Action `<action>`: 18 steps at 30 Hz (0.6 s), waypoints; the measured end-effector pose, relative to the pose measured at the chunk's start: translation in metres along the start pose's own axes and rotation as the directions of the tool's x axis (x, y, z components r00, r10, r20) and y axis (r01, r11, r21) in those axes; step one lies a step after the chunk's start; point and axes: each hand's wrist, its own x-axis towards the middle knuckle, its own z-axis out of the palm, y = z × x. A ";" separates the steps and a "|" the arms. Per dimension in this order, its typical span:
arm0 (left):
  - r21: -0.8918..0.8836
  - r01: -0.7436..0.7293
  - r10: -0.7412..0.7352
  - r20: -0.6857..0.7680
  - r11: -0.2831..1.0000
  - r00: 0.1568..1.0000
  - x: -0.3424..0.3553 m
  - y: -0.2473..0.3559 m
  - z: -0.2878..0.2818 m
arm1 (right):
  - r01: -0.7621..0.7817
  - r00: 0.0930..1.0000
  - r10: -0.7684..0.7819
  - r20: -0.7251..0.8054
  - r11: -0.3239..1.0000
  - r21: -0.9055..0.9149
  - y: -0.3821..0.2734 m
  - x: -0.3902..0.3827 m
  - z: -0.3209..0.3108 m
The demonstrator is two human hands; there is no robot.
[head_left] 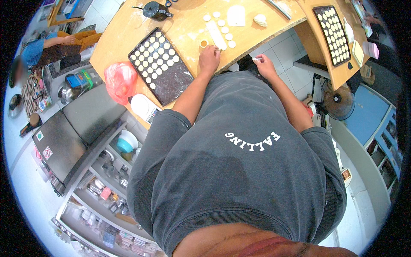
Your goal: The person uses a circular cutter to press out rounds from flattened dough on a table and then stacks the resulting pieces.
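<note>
My left hand (209, 60) is over the table's near edge, fingers drawn together at the near end of a flat, pale dough strip (215, 36). What its fingertips pinch, if anything, is too small to make out. Just beyond the knuckles lies a small orange-rimmed ring, like a round cutter (204, 43). Off the table edge to the right, my right hand (266, 67) pinches a small whitish piece of dough (256, 59). Several cut dough rounds (224, 30) lie beside the strip. A dark baking tray (171, 83) to the left carries rows of rounds; its near part is bare.
A dough lump (260, 19), a white scraper-like sheet (236, 16) and a dark pot (156, 11) stand farther back. Left are a red plastic bag (120, 81) and a white scale (144, 107). Another filled tray (333, 36) is at right, near a fan (338, 99). Someone sits far left.
</note>
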 end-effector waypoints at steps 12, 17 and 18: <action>-0.074 0.297 -0.301 -0.056 0.952 0.952 0.034 0.030 -0.017 | 0.093 0.991 -0.092 0.095 0.996 -0.005 -0.011 0.034 0.000; -0.134 0.388 -0.378 0.096 0.912 0.921 0.057 0.033 -0.026 | 0.145 0.982 -0.145 0.118 0.989 0.012 -0.029 0.063 -0.014; -0.132 0.403 -0.394 0.087 0.906 0.915 0.059 0.032 -0.028 | 0.155 0.978 -0.160 0.134 0.987 0.048 -0.036 0.067 -0.017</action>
